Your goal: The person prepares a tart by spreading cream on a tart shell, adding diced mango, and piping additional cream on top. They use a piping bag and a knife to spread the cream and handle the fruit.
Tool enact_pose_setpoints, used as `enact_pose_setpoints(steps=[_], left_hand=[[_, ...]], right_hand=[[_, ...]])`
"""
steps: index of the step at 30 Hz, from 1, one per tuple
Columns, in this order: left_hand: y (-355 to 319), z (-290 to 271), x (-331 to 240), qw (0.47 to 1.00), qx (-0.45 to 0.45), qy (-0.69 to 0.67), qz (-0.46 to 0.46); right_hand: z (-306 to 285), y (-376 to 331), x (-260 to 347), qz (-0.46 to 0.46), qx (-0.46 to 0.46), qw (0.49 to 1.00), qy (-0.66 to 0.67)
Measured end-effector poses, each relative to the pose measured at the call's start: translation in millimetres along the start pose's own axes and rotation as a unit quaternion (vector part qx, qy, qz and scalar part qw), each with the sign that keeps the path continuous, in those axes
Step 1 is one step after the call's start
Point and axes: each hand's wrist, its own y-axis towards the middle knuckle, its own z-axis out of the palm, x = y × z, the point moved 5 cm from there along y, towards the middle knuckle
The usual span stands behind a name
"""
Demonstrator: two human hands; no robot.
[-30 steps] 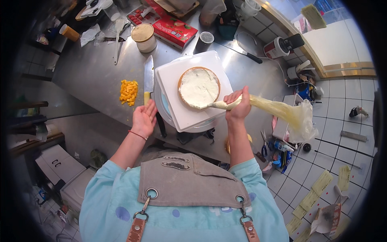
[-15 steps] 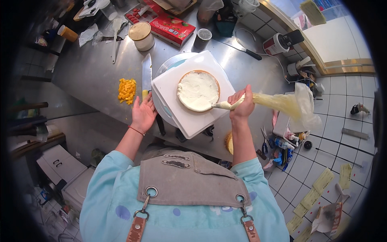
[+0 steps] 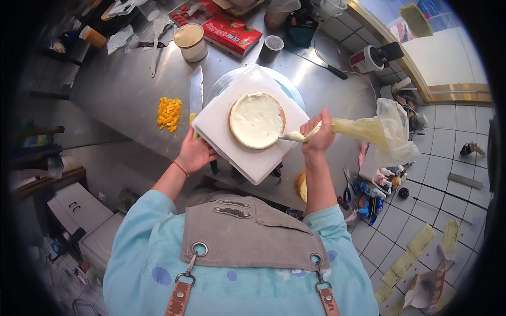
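A round sponge layer topped with white cream lies on a square white board. Beneath the board, part of a round turntable shows. My right hand is closed around a piping bag, which holds pale cream. Its metal tip points left, at the right edge of the creamed layer. At the board's left corner, my left hand grips the edge, its fingers partly hidden under it. A long knife lies just beyond that hand, left of the turntable.
Diced yellow fruit sits on the steel table at left. A lidded tub, a red box and a dark jar stand at the back. Another sponge cake and scissors are near my right forearm.
My left hand has gone from open, palm up beside the board, to gripping its corner. The board with the creamed layer has turned clockwise. The right hand keeps the piping bag in nearly the same place.
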Motion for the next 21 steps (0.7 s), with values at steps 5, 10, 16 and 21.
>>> enact_pose_setpoints(steps=[5,10,16,21], left_hand=[[5,-5,-10,0.997,0.072,0.013,-0.005],[-1,2,-22,0.998,0.023,-0.017,0.06],[-10,-17,-3,0.999,0.01,0.034,0.002],[-12,-29,1,1.0,0.019,0.009,0.006]], right_hand=[[4,5,-4,0.001,-0.015,1.0,0.002],[11,12,-3,-0.025,0.001,1.0,-0.017],[22,20,-2,-0.041,0.003,0.999,-0.026],[26,26,3,-0.05,0.018,0.998,-0.025]])
